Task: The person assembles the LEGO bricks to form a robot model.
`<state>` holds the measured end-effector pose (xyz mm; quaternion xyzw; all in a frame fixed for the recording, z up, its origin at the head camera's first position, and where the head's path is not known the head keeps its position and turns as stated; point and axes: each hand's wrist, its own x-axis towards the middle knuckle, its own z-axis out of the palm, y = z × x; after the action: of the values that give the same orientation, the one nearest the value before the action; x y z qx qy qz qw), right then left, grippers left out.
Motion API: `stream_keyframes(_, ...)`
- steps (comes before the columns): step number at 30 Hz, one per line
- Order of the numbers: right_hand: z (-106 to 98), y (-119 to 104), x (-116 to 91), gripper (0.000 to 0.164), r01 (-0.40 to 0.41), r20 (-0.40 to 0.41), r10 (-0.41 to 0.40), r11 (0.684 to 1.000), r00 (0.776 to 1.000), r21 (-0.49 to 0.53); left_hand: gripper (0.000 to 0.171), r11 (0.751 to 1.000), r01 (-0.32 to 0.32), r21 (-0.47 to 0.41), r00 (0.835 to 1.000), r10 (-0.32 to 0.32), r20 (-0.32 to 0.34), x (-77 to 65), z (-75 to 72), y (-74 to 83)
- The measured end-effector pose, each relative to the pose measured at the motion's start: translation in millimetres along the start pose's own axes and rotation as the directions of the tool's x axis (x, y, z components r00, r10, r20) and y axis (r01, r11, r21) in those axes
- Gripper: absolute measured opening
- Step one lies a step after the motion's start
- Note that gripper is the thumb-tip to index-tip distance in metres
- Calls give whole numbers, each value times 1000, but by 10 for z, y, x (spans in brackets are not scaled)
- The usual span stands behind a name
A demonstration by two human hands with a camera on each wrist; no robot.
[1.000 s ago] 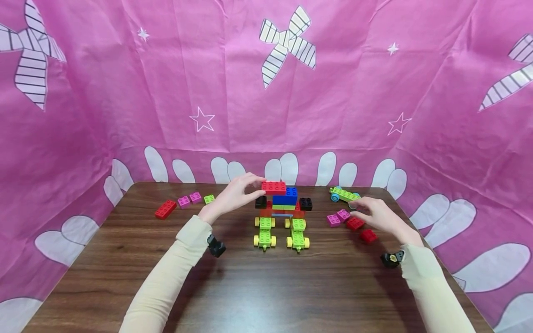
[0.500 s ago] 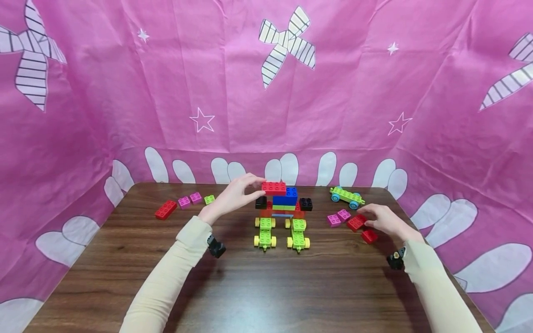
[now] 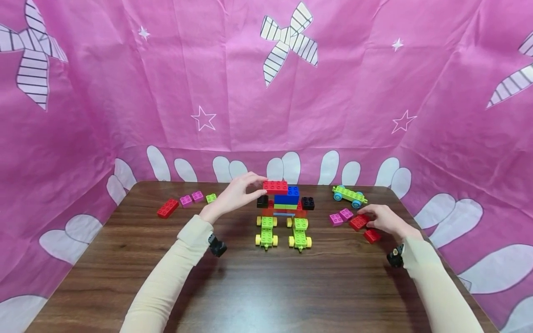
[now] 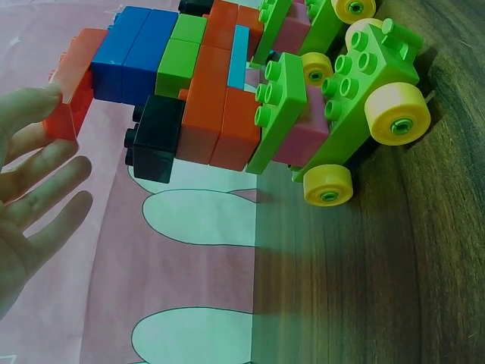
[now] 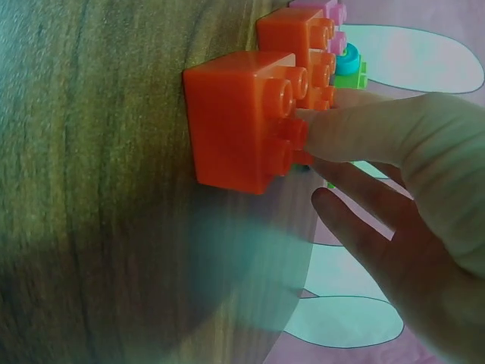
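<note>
My left hand (image 3: pixel 236 194) pinches the left end of a red eight-stud toy brick (image 3: pixel 275 187) between thumb and forefinger; the other fingers are spread. That brick sits atop the build, overhanging to the left of a blue brick (image 3: pixel 287 199). Below come lime bricks (image 4: pixel 182 45), black bricks (image 4: pixel 158 140) at the sides and red ones (image 4: pixel 204 102), on two lime wheeled bases (image 3: pixel 266 233) with yellow wheels. At the right my right hand (image 3: pixel 387 219) has its thumb and forefinger around a longer red brick (image 3: pixel 358 222) on the table. A smaller red brick (image 5: pixel 231 121) lies nearer, partly covering the grip.
Pink bricks (image 3: pixel 336 219) lie left of the right hand, and a lime wheeled base with blue wheels (image 3: pixel 350 195) stands behind. Back left are a red brick (image 3: pixel 168 208), pink bricks (image 3: pixel 186 200) and a lime brick (image 3: pixel 211 198). Pink cloth (image 3: pixel 233 101) surrounds the wooden table (image 3: pixel 266 286).
My right hand has drawn back from beside the blue-wheeled base to the longer red brick, which shifted slightly. The left hand keeps its hold. The head view has shifted a little.
</note>
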<state>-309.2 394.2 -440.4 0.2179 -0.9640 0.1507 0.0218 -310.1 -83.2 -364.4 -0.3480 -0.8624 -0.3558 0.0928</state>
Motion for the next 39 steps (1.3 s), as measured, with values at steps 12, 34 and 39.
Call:
stream_keyframes(12, -16, 9, -31, 31, -73, 21, 72, 997, 997, 14, 37, 1000, -5, -2, 1000, 5, 4, 22, 3, 25)
stream_keyframes(34, -356, -224, -64, 30, 216, -255, -250, 964, 934, -152, 38, 1000, 17, 13, 1000, -17, 1, -11, 4, 7)
stream_keyframes(39, -468, -432, 7, 31, 226, -257, -256, 964, 932, -139, 39, 1000, 20, 9, 1000, -20, 0, -10, 6, 5)
